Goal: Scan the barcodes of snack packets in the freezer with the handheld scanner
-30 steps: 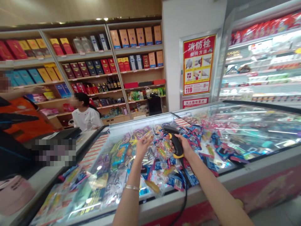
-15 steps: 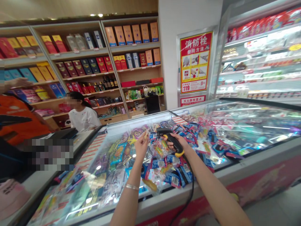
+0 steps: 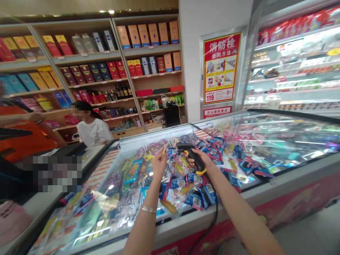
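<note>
My right hand is wrapped round the grip of a black and yellow barcode scanner. The scanner's head points left, and a black cord hangs down from its handle. Just to the left, my left hand is raised with its fingers pinched together near the scanner's front. A small pale thing shows at the fingertips, too small to name. Below both hands, many small snack packets in blue and pink wrappers lie on the glass top of a chest freezer.
A counter runs along the left, with a pink bag-like thing on it. Behind it are a person in a white shirt and one in orange. Shelves of boxes line the back; a lit display fridge stands right.
My hands and the scanner stay almost in place, shifting very slightly with the view. The arm of the person in orange has come down from the shelf level.
</note>
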Available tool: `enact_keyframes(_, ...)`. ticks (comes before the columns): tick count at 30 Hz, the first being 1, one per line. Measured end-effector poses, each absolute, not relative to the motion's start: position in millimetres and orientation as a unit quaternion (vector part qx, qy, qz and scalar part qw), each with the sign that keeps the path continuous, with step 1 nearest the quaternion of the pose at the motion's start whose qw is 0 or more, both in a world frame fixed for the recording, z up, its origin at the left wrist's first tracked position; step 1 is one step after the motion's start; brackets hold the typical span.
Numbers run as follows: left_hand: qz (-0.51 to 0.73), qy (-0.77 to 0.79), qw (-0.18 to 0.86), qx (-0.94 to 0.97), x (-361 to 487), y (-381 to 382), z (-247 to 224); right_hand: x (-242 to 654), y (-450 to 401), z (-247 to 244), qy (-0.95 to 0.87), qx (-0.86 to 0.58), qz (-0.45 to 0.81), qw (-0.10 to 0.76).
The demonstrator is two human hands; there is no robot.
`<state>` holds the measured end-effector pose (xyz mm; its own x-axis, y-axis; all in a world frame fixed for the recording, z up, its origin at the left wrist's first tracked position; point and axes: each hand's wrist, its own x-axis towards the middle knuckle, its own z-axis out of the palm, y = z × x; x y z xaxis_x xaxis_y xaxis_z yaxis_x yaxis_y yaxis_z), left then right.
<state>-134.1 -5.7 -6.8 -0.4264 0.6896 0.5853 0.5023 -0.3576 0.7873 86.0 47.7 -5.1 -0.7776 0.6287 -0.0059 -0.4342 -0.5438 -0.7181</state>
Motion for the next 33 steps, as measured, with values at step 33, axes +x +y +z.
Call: enact_keyframes(33,0.687,0.613,-0.012,0.39,-274.8,-108.4,10.0,6.0,-17.6,46.2,-0.368,-0.139,0.87,0.298)
